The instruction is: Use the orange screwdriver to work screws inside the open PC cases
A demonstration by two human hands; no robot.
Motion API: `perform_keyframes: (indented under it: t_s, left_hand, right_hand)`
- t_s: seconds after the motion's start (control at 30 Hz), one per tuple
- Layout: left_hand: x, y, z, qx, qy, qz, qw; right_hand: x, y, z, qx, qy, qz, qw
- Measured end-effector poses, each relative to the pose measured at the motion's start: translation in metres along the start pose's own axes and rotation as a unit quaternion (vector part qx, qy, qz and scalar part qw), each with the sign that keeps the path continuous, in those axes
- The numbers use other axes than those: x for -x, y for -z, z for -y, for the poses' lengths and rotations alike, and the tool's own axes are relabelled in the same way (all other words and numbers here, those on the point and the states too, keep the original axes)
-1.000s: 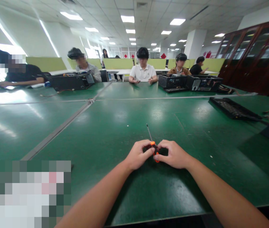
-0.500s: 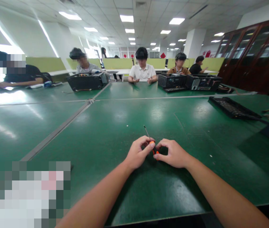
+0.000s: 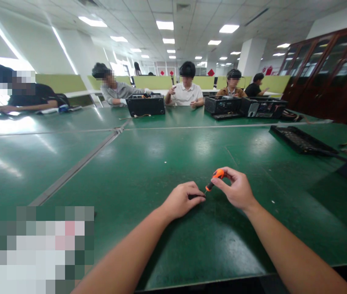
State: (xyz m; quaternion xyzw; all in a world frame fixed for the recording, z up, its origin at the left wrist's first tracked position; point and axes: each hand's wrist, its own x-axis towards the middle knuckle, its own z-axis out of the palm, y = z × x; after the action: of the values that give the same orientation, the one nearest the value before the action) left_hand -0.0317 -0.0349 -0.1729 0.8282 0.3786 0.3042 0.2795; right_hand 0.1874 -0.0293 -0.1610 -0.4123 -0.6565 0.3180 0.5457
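Note:
An orange and black screwdriver (image 3: pixel 218 174) is held by its handle in my right hand (image 3: pixel 236 188), tilted with its shaft pointing down and left. The shaft's lower end reaches the fingertips of my left hand (image 3: pixel 184 199), which are pinched together low over the green table (image 3: pixel 191 241). Whether those fingertips grip the shaft or some small dark thing is too small to tell.
An open black case (image 3: pixel 145 106) and two more computer cases (image 3: pixel 263 107) stand across the table. A black panel (image 3: pixel 303 139) lies at the right. Several people sit beyond. A blurred pale patch (image 3: pixel 38 253) covers the lower left.
The screwdriver has turned from shaft up to shaft down, and my right hand has risen with its handle. Across the table, the left black case has shifted right, and a person's hand has lifted.

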Motion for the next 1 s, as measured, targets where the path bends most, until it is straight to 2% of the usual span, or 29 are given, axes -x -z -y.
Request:
perform_keyframes:
  t_s: [0.03, 0.1, 0.2, 0.3, 0.37, 0.43, 0.53, 0.6, 0.67, 0.73, 0.83, 0.9, 1.0]
  left_hand:
    - [0.001, -0.003, -0.003, -0.008, -0.015, 0.029, 0.999]
    - [0.001, -0.008, -0.008, -0.015, -0.023, 0.035, 0.999]
    - [0.001, -0.007, -0.009, -0.028, -0.006, -0.031, 0.999]
    - [0.000, 0.007, -0.004, -0.052, 0.005, -0.103, 0.993]
    - [0.000, 0.020, 0.001, -0.094, -0.006, -0.130, 0.987]
    - [0.000, 0.034, 0.006, -0.167, -0.028, -0.135, 0.976]
    - [0.001, 0.049, 0.007, -0.277, -0.064, -0.075, 0.956]
    - [0.001, 0.053, 0.006, -0.306, -0.074, -0.036, 0.948]
    - [0.002, 0.051, 0.005, -0.307, -0.067, -0.036, 0.949]
    - [0.003, 0.045, 0.006, -0.298, -0.052, -0.032, 0.953]
    - [0.003, 0.034, 0.009, -0.261, -0.034, 0.013, 0.965]
    - [0.003, 0.031, 0.009, -0.246, -0.033, 0.027, 0.968]
    - [0.002, 0.036, 0.005, -0.249, -0.036, -0.014, 0.968]
  right_hand:
    - [0.001, 0.000, 0.000, 0.006, 0.005, 0.007, 1.000]
    - [0.001, 0.000, 0.000, 0.008, 0.015, 0.005, 1.000]
    - [0.002, 0.002, 0.003, -0.019, 0.031, -0.022, 0.999]
    - [0.000, 0.005, 0.005, -0.037, 0.031, -0.026, 0.998]
    - [-0.002, 0.006, 0.003, 0.005, 0.008, 0.006, 1.000]
    - [-0.003, 0.005, -0.002, 0.102, -0.020, 0.073, 0.992]
    - [-0.003, 0.002, -0.014, 0.246, -0.023, 0.192, 0.950]
    - [-0.003, 0.001, -0.019, 0.284, -0.013, 0.224, 0.932]
    - [-0.003, 0.001, -0.018, 0.291, -0.004, 0.203, 0.935]
    - [-0.004, 0.003, -0.013, 0.278, 0.020, 0.154, 0.948]
    - [-0.006, 0.007, -0.001, 0.221, 0.073, 0.089, 0.968]
    - [-0.006, 0.009, 0.002, 0.193, 0.088, 0.078, 0.974]
    - [-0.006, 0.011, -0.006, 0.229, 0.056, 0.111, 0.965]
